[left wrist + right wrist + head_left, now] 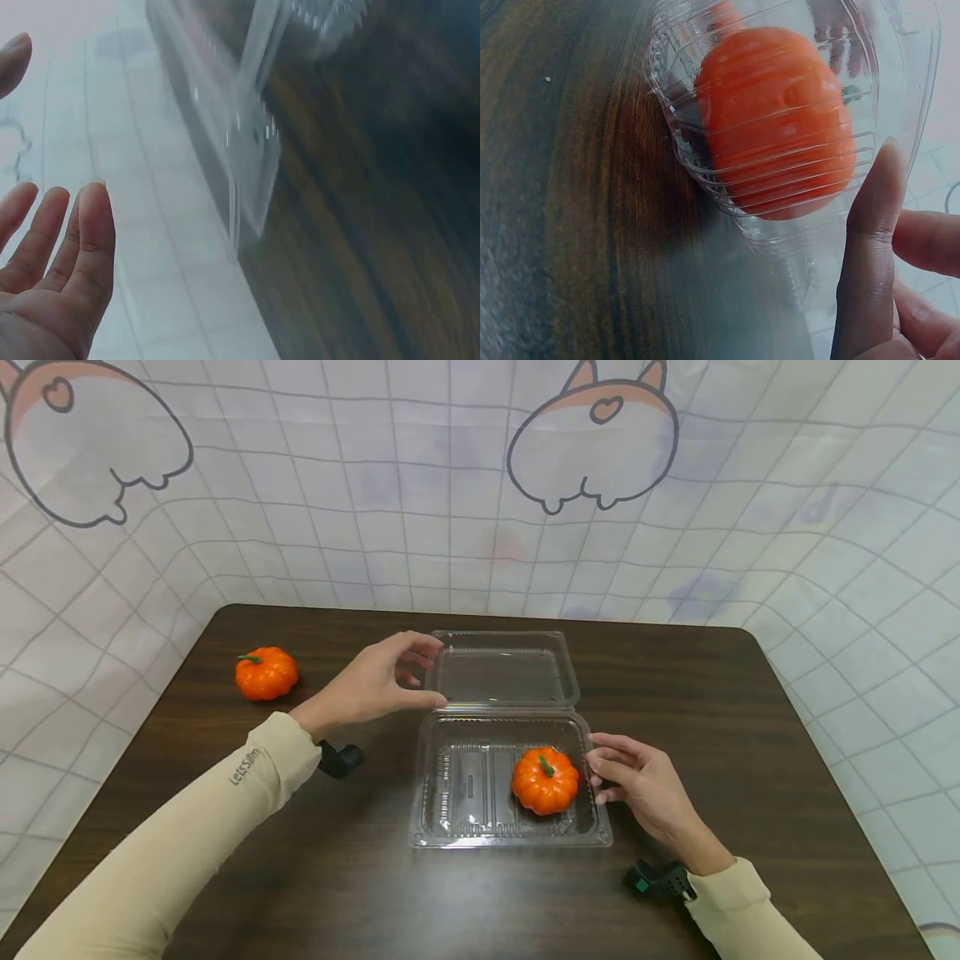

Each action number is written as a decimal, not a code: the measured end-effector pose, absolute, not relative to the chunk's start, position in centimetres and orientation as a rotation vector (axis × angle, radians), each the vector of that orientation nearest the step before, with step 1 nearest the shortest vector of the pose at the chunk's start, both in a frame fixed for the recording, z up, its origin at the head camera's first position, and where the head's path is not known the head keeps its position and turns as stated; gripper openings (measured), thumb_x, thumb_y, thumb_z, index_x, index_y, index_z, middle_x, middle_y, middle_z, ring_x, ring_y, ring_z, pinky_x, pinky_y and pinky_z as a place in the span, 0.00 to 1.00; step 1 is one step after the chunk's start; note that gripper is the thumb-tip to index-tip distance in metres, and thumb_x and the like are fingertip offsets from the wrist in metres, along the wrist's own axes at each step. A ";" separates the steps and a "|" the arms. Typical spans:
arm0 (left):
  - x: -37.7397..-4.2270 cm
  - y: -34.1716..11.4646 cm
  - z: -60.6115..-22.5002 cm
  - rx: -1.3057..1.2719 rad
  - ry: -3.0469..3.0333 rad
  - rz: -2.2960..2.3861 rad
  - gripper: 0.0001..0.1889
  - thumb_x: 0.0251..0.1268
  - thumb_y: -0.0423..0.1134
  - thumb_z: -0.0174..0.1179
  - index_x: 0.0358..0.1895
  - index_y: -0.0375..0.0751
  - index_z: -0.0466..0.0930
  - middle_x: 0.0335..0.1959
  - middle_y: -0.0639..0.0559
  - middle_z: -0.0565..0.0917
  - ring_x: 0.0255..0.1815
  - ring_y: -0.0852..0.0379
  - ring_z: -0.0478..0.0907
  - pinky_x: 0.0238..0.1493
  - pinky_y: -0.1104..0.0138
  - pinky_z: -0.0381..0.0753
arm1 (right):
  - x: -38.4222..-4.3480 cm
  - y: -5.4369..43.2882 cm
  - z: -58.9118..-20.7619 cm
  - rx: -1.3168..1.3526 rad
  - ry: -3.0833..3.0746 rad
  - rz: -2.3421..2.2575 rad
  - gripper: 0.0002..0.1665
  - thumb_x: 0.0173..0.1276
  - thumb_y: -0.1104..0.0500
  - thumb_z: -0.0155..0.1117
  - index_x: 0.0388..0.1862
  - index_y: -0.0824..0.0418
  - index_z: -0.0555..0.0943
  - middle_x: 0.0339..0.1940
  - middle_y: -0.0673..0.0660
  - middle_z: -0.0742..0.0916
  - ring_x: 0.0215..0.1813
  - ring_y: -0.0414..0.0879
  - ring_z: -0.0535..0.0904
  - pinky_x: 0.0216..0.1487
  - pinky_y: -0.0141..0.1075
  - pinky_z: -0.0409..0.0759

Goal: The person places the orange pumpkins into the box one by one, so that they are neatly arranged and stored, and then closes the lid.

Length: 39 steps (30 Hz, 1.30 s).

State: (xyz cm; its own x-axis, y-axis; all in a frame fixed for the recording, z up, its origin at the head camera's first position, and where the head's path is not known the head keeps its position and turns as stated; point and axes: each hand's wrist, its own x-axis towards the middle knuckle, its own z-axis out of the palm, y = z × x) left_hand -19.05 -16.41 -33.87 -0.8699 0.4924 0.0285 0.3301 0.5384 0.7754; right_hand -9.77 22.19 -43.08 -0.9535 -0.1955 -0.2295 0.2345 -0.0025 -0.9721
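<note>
Looking at a clear container [480, 841] on the dark table [360, 877], with its lid [502, 677] laid back on the far side. Showing inside, toward the container's right: an orange pumpkin [546, 789], stem up. Catching the right hand [651, 789] at the container's right rim, fingertips touching, fingers unclenched. Over to the left hand [371, 681], beside the lid's left edge, thumb and fingers parted; can't tell about contact there. Spotting a second pumpkin [266, 675] left of the container, and a grid-patterned curtain [442, 518] beyond it.
</note>
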 end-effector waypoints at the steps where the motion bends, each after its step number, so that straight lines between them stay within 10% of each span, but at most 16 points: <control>1: -19.1 -17.1 -33.7 0.672 2.599 1.243 0.40 0.56 0.49 0.79 0.71 0.47 0.70 0.67 0.50 0.77 0.67 0.49 0.78 0.64 0.55 0.84 | -9.8 22.2 -43.1 0.042 1.980 -2.030 0.33 0.75 0.62 0.66 0.73 0.74 0.67 0.41 0.46 0.89 0.34 0.39 0.84 0.36 0.33 0.90; 15: -18.7 -25.4 -32.0 0.419 2.810 1.216 0.40 0.60 0.53 0.75 0.74 0.49 0.68 0.72 0.52 0.74 0.67 0.52 0.77 0.64 0.57 0.81 | -9.7 22.2 -42.8 0.040 2.014 -1.996 0.33 0.75 0.61 0.66 0.72 0.74 0.68 0.42 0.48 0.90 0.35 0.39 0.84 0.36 0.33 0.90; 24: -19.3 -30.7 -32.1 0.269 2.887 1.151 0.44 0.60 0.58 0.74 0.77 0.50 0.64 0.73 0.50 0.72 0.68 0.53 0.74 0.55 0.80 0.74 | -9.7 22.2 -42.7 0.035 2.038 -1.964 0.34 0.75 0.61 0.66 0.73 0.74 0.67 0.42 0.45 0.90 0.35 0.39 0.84 0.37 0.34 0.90; 33: -19.3 -35.0 -33.2 0.127 2.925 1.218 0.43 0.63 0.53 0.73 0.77 0.44 0.62 0.69 0.44 0.72 0.49 0.76 0.72 0.45 0.88 0.71 | -9.7 22.1 -42.4 0.048 2.046 -1.952 0.34 0.75 0.61 0.66 0.73 0.74 0.67 0.41 0.45 0.90 0.35 0.39 0.84 0.36 0.33 0.90; 39: -19.0 -36.9 -34.2 0.025 2.937 1.204 0.46 0.63 0.57 0.72 0.78 0.44 0.60 0.72 0.41 0.70 0.48 0.75 0.71 0.43 0.89 0.70 | -9.7 22.0 -42.3 0.039 2.045 -1.957 0.33 0.75 0.61 0.66 0.73 0.74 0.67 0.41 0.44 0.89 0.35 0.38 0.84 0.35 0.32 0.89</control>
